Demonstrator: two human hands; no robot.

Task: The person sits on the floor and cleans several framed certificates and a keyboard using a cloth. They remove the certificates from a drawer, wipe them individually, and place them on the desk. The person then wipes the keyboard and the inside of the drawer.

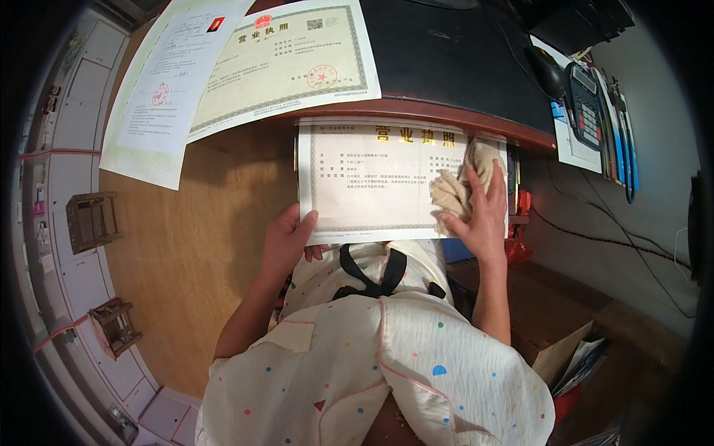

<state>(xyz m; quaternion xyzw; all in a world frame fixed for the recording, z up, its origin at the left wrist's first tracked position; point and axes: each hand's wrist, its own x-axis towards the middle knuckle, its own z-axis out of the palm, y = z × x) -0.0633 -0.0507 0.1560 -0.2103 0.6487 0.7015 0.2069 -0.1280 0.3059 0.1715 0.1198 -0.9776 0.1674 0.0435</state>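
A bordered certificate (pixel 374 209) with gold characters lies flat in front of my body, its far edge close to the desk's front edge. My left hand (pixel 290 234) grips its near left corner, thumb on top and fingers below. Under my right hand (pixel 482 217), on the certificate's right part, is a crumpled beige cloth (pixel 454 192); the fingers are spread over it and press it to the surface. What supports the certificate from below is mostly hidden.
On the dark desk (pixel 435 67) lie another certificate (pixel 334 61) and a printed sheet (pixel 162 83), overhanging the edge. A black mouse (pixel 544 72) and a calculator (pixel 584 106) are at the right. Wooden stools (pixel 93 223) stand at the left, cables (pixel 619 228) along the right wall.
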